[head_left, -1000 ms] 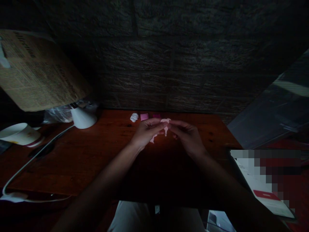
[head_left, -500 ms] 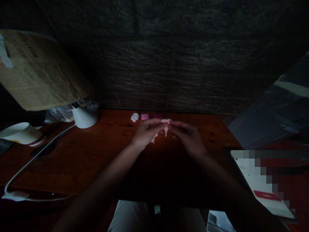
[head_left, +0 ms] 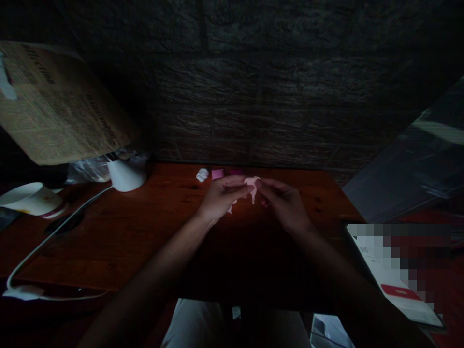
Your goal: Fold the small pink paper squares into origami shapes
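A piece of soft pale-pink clay (head_left: 253,192), thin and irregular with a tail hanging down, is pinched between my two hands above the wooden table. My left hand (head_left: 220,197) grips its left side with thumb and fingers. On the other side, the thumb and fingertips of my right hand (head_left: 284,200) close on its right edge. More pink clay shows below my left palm; whether it joins the first piece I cannot tell. Beyond my left hand lie a white crumpled lump (head_left: 202,175), a pink block (head_left: 217,173) and a darker magenta block (head_left: 236,172), partly hidden.
A white lamp base (head_left: 126,175) under a newsprint-patterned shade (head_left: 68,106) stands at the left, its cord (head_left: 60,227) crossing the table. A paper cup (head_left: 31,199) lies near the left edge. A brick-patterned wall (head_left: 282,96) closes the back. A partly pixelated flat panel (head_left: 384,275) is at the right.
The pink clay has shifted slightly to the right, and its shape between my fingertips has changed a little. Both hands keep their hold.
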Action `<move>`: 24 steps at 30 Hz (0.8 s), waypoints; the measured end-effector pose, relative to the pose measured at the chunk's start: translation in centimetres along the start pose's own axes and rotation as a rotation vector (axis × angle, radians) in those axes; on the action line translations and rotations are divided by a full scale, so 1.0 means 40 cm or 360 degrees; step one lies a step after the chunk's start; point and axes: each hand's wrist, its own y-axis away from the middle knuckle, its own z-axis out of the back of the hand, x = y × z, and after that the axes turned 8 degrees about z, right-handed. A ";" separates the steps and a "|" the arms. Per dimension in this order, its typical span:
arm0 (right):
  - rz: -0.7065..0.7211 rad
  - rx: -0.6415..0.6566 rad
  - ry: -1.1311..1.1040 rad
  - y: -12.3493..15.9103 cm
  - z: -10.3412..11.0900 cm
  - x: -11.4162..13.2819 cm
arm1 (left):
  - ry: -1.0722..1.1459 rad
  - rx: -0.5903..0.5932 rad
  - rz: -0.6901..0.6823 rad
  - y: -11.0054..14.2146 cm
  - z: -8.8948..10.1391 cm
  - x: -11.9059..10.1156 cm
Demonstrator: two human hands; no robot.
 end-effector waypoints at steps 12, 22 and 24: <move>0.0038 0.0056 -0.0007 0.002 0.003 0.010 | 0.0002 0.0071 -0.0060 -0.004 0.006 -0.002; -0.0153 0.0048 -0.0252 -0.007 0.007 0.004 | 0.0014 0.0072 -0.0033 -0.002 0.000 -0.004; -0.0126 0.0031 -0.0208 -0.005 0.004 0.006 | -0.0001 0.0053 -0.0044 -0.001 -0.003 -0.004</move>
